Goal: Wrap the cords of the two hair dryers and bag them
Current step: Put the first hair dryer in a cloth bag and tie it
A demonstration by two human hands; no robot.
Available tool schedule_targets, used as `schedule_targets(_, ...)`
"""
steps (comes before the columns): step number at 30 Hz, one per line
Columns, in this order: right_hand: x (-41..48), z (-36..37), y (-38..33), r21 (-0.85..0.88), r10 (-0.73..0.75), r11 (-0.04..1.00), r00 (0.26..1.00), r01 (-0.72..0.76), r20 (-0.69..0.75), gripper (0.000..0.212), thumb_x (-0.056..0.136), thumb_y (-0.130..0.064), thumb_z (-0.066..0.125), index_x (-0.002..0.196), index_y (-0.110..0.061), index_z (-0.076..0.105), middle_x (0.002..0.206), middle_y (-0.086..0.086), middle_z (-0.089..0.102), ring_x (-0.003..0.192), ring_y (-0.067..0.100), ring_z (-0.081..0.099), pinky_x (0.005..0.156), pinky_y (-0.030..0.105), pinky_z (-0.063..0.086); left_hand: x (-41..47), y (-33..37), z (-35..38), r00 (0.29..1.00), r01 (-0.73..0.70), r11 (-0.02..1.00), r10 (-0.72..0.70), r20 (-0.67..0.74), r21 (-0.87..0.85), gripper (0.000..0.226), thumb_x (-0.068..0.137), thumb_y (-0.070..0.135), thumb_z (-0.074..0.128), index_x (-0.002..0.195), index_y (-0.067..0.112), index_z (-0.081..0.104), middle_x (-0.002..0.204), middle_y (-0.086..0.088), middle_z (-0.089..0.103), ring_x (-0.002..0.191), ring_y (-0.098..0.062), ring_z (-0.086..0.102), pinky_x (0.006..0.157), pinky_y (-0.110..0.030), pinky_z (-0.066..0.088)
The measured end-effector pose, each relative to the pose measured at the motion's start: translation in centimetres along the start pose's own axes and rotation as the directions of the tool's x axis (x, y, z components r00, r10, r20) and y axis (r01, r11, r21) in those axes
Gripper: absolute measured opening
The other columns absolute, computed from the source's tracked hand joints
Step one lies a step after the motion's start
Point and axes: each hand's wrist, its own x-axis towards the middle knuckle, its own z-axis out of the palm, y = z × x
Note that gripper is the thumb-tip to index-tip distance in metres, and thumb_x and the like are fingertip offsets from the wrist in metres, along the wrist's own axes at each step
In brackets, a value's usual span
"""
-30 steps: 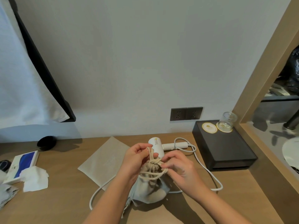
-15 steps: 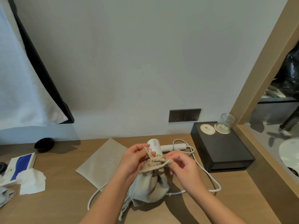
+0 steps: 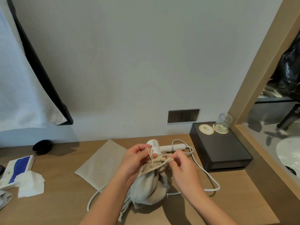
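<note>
A full beige drawstring bag (image 3: 150, 185) stands on the wooden counter (image 3: 65, 200), its neck gathered shut. Its contents are hidden. My left hand (image 3: 134, 158) and my right hand (image 3: 181, 166) each pinch the bag's rope drawstring (image 3: 159, 159), which is knotted at the neck. Behind the bag lies a white hair dryer (image 3: 155, 146), its white cord (image 3: 207, 174) trailing loose across the counter to the right and out under the bag to the left. A flat, empty beige bag (image 3: 102, 163) lies to the left.
A black box (image 3: 225, 153) with a glass (image 3: 224, 121) and round coasters stands at the right by a wall socket (image 3: 183, 115). A tissue box (image 3: 17, 168), loose tissues (image 3: 30, 184) and a black bowl (image 3: 42, 146) sit at the left. A sink (image 3: 289, 153) is at far right.
The drawstring has been pulled tighter at the bag's neck, and the loose loops are now drawn into a knot. The bag stands more upright.
</note>
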Motion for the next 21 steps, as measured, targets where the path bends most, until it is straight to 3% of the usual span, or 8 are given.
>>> schedule_targets(5,0.7,-0.3,-1.0,0.228,0.106,0.966,0.991,-0.121,0.075,0.015,0.094,-0.019,0.061,0.083,-0.010,0.058,0.087,0.004,0.071,0.091,0.019,0.067,0.083,0.047,0.054,0.1,0.1,-0.1,1.000,0.004,0.999,-0.004,0.003,0.050,0.016,0.092,-0.010,0.048,0.087,-0.001,0.060,0.059,-0.016,0.066,0.048,-0.016,0.063,0.046,-0.022,0.050)
schedule_targets(7,0.8,-0.4,-1.2,0.378,0.133,0.910,0.982,-0.174,0.132,0.016,0.094,-0.014,0.062,0.086,0.000,0.057,0.095,0.003,0.075,0.097,0.010,0.068,0.086,0.038,0.055,0.2,-0.1,-0.2,1.000,0.012,0.997,-0.013,0.002,0.074,0.016,0.091,-0.010,0.049,0.087,-0.001,0.061,0.060,-0.015,0.066,0.050,-0.016,0.063,0.047,-0.022,0.051)
schedule_targets(9,0.7,-0.5,-1.6,0.489,0.142,0.843,0.969,-0.224,0.200,0.015,0.094,-0.008,0.059,0.088,0.005,0.054,0.100,0.000,0.076,0.094,-0.001,0.068,0.079,0.021,0.055,0.2,-0.1,-0.4,1.000,0.018,0.997,-0.018,0.002,0.074,0.016,0.091,-0.010,0.048,0.087,-0.001,0.061,0.060,-0.015,0.066,0.051,-0.017,0.063,0.048,-0.022,0.052)
schedule_targets(11,0.6,-0.5,-1.8,0.565,0.133,0.787,0.962,-0.248,0.237,0.010,0.096,-0.005,0.055,0.090,0.003,0.054,0.100,0.002,0.076,0.092,-0.003,0.069,0.074,0.014,0.053,0.3,-0.2,-0.6,1.000,0.021,0.998,-0.021,0.006,0.062,0.017,0.091,-0.010,0.048,0.087,-0.001,0.061,0.063,-0.016,0.065,0.054,-0.018,0.063,0.050,-0.022,0.052)
schedule_targets(15,0.3,-0.3,-2.0,0.724,0.089,0.636,0.958,-0.266,0.273,0.005,0.098,-0.002,0.046,0.099,0.002,0.050,0.106,0.016,0.074,0.102,0.024,0.070,0.082,0.026,0.056,0.4,-0.3,-1.0,0.999,0.032,0.998,-0.031,-0.010,0.045,0.018,0.091,-0.010,0.048,0.086,0.001,0.062,0.076,-0.019,0.060,0.061,-0.021,0.055,0.049,-0.020,0.050)
schedule_targets(17,0.3,-0.4,-1.9,0.717,0.019,0.663,0.961,-0.218,0.275,0.008,0.098,-0.002,0.046,0.101,0.006,0.047,0.097,0.018,0.075,0.096,0.030,0.069,0.074,0.029,0.050,0.5,-0.2,-1.3,0.999,0.043,0.998,-0.043,-0.009,0.053,0.019,0.092,-0.009,0.048,0.086,0.002,0.062,0.076,-0.021,0.064,0.061,-0.020,0.060,0.050,-0.020,0.050)
schedule_targets(21,0.4,-1.2,-1.5,0.605,-0.163,0.793,0.931,-0.072,0.325,0.004,0.093,0.009,0.051,0.092,0.012,0.048,0.078,0.010,0.074,0.081,0.017,0.072,0.073,0.022,0.053,0.4,-0.1,-1.8,0.999,0.050,0.996,-0.050,-0.005,0.073,0.021,0.091,-0.010,0.048,0.085,0.002,0.064,0.073,-0.018,0.067,0.062,-0.019,0.066,0.052,-0.022,0.052)
